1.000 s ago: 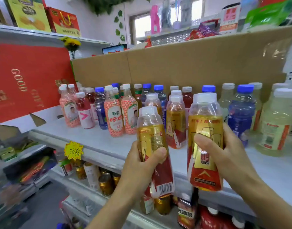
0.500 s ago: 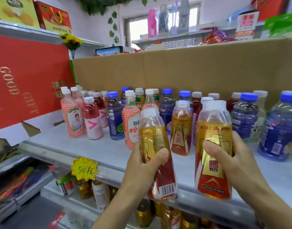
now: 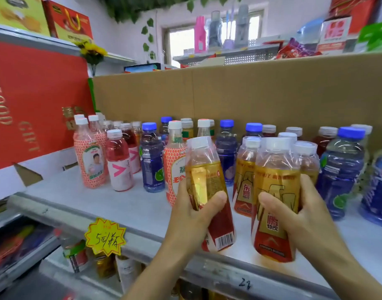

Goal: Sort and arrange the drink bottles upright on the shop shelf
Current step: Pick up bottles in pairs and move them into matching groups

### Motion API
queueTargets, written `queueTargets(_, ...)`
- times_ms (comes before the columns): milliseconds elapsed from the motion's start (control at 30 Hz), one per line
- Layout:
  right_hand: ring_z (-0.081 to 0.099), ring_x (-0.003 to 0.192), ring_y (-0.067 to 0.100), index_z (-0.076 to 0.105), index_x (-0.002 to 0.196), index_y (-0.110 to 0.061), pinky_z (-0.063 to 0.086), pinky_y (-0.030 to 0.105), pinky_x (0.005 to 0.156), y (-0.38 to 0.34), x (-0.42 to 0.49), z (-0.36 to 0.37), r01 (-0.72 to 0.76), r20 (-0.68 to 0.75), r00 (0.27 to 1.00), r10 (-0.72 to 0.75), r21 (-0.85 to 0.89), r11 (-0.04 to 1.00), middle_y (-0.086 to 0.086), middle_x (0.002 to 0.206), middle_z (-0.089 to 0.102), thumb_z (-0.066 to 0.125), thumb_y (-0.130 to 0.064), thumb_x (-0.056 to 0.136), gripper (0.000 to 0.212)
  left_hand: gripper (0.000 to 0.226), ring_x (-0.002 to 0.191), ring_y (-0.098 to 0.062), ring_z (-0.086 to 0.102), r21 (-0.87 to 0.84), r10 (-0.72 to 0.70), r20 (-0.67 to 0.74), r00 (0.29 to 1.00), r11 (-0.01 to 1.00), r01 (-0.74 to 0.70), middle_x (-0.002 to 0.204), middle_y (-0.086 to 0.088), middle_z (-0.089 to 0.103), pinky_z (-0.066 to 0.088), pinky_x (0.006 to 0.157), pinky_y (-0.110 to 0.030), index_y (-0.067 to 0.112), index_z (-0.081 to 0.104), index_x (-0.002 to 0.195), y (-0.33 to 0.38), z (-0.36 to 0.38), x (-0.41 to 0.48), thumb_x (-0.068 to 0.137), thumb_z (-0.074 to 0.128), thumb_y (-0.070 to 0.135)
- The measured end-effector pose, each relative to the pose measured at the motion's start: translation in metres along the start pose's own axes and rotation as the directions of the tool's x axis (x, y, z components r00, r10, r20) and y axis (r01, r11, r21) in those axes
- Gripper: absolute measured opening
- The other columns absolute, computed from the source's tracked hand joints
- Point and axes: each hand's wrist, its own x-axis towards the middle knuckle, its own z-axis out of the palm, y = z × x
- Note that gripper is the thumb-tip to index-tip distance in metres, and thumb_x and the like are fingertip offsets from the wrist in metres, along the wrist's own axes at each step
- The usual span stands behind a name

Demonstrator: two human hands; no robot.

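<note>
We grip one gold-and-red bottle in our left hand and another in our right hand — both over the shelf front

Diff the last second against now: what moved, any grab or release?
The left grip and right grip carried the tilted bottle and the upright bottle forward, from in front of the shelf edge to over it, nearer the standing gold bottles. Both holds are unchanged; nothing was let go. The shelved rows look as before.
</note>
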Motion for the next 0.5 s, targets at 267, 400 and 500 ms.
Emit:
queueTargets(267,0.061,0.094,-0.011,0.044,0.115,-0.046,0.047,0.02,0.076,0.004,-0.023,0.005,-0.037,-0.168,0.986,0.022,-0.085,0.996,-0.033,0.104,0.061,0.076,-0.057,0.055,0.069,0.079,0.111,0.014,0.057,0.041,0.087,0.171,0.981,0.995,-0.095,0.12,0.04,0.055,0.052,0.089,-0.014,0.076,0.024,0.121,-0.019,0.006,0.015,0.062,0.074,0.069)
queueTargets(400,0.066,0.091,-0.001,0.044,0.122,-0.038,0.052,0.029,0.08,0.013,-0.036,0.003,-0.091,-0.279,0.958,0.065,-0.079,0.993,-0.014,0.103,0.068,0.079,-0.052,0.052,0.079,0.072,0.106,0.01,0.061,0.057,0.101,0.271,0.957,0.991,-0.121,0.115,0.036,0.06,0.052,0.091,-0.02,0.067,0.031,0.121,-0.031,0.012,0.012,0.069,0.08,0.056)
queueTargets(500,0.066,0.091,0.002,0.042,0.119,-0.035,0.052,0.03,0.079,0.016,-0.039,0.003,-0.107,-0.331,0.941,0.066,-0.109,0.988,-0.01,0.104,0.066,0.08,-0.049,0.054,0.076,0.073,0.105,0.018,0.055,0.055,0.084,0.306,0.948,0.993,-0.106,0.113,0.042,0.053,0.046,0.074,-0.003,0.072,0.023,0.118,-0.031,0.016,0.012,0.074,0.08,0.054)
